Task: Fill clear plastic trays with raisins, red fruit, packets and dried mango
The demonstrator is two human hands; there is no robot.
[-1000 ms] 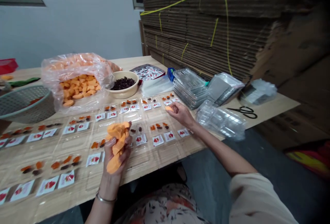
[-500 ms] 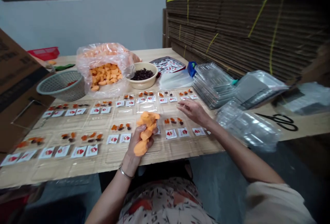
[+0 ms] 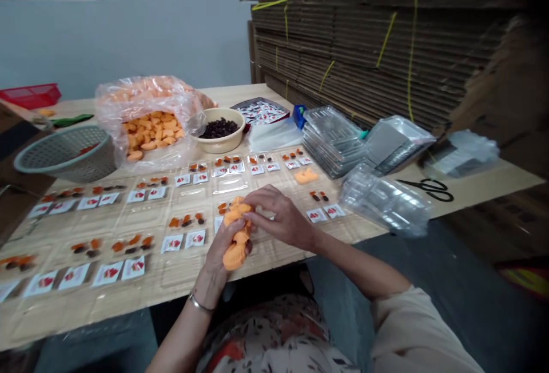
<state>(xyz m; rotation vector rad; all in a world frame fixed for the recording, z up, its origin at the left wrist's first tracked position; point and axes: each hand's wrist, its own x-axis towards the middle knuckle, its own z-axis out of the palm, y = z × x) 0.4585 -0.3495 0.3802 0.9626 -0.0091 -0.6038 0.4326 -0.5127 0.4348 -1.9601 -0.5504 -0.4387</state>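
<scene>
My left hand [image 3: 223,241] is wrapped round a stacked handful of orange, ribbed, flat-looking pieces [image 3: 235,256] above the near side of the table. At the top of this handful, my right hand [image 3: 278,217] pinches a piece with thumb and fingers; its fingertips are partly hidden. Clear plastic trays [image 3: 193,191] lie in rows around and below my hands. Many hold small orange and dark brown bits [image 3: 186,220] and white sachets with a red print [image 3: 195,238]. One orange piece [image 3: 306,175] lies in a tray at the back right of the rows.
Behind the rows stand a bag of orange pieces [image 3: 154,133], a grey basket [image 3: 64,153], a bowl of dark bits [image 3: 221,143] and a tray of sachets [image 3: 261,111]. Stacked clear trays [image 3: 332,138] and black scissors [image 3: 429,189] lie right. Bundled cardboard [image 3: 343,47] rises behind.
My right hand has come back from the far right tray to the handful in my left hand. An orange piece now shows in that tray. The view has turned slightly right.
</scene>
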